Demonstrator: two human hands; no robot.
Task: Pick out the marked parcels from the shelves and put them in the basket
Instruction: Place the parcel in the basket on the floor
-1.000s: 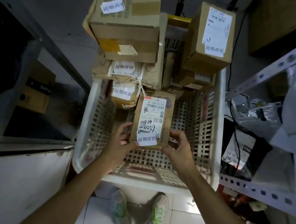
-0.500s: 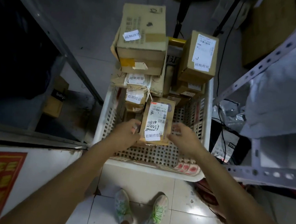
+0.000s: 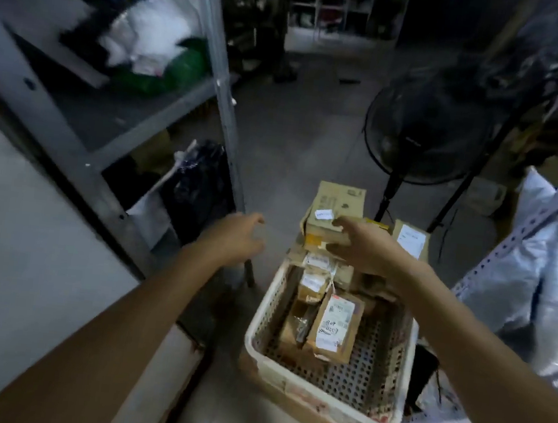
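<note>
Labelled parcel lies flat in basket, lower centre-right. Left hand and right hand above it, fingers loose, holding nothing. Next, judged: face shelves, confirm mark before gripping.

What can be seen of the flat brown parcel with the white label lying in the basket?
The flat brown parcel looks like cardboard, rectangular, with a white label carrying print and dark handwriting on its upper face. It lies tilted, label up, inside the white perforated basket, its left edge against other brown parcels. The left hand and right hand are clear of it.
</note>
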